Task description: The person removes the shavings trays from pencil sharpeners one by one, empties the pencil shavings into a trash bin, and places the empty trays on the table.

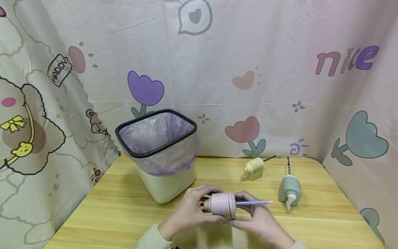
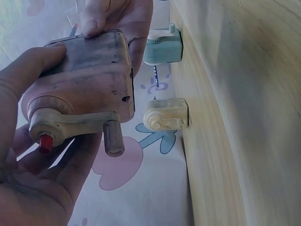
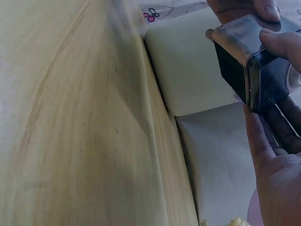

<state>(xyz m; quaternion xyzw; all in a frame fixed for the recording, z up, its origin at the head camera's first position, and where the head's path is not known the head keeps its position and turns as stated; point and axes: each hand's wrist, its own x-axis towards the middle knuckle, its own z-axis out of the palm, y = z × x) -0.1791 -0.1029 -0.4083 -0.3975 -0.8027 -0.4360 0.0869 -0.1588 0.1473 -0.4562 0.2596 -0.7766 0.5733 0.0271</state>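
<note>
Gripping a pink hand-crank pencil sharpener [image 1: 220, 204] from opposite ends, the two hands occupied the near middle of the scene, above the wooden table [image 1: 105, 211]. Pale sleeves [image 1: 155, 238] ended at the wrists. The left hand [image 1: 191, 211] curled round the crank end, its thumb and fingers pinching the body from opposite sides. The right hand [image 1: 261, 221] pinched the other end likewise, its thumb on the near side and its fingers on the far side. The sharpener lay on its side between them, with its crank [image 2: 77, 123] and a red knob [image 2: 46, 144] facing left. A lavender pencil [image 1: 253, 203] projected to the right from the opposite face, its pink tip outermost; its inner end was hidden.

Farther off and to the right, a green pencil sharpener [image 1: 287, 190] rested on the table with its crank toward the near side, and a black-and-white patterned pencil [image 1: 288, 166] pointed away to the far side. To the left stood a cream waste bin [image 1: 171, 186], black-rimmed and lined with a translucent lilac bag [image 1: 149, 136]. Beyond the hands, a yellow pencil sharpener [image 1: 256, 167] sat with a dark pencil [image 1: 271, 158] extending right. A printed curtain [image 1: 199, 69] formed the far background.
</note>
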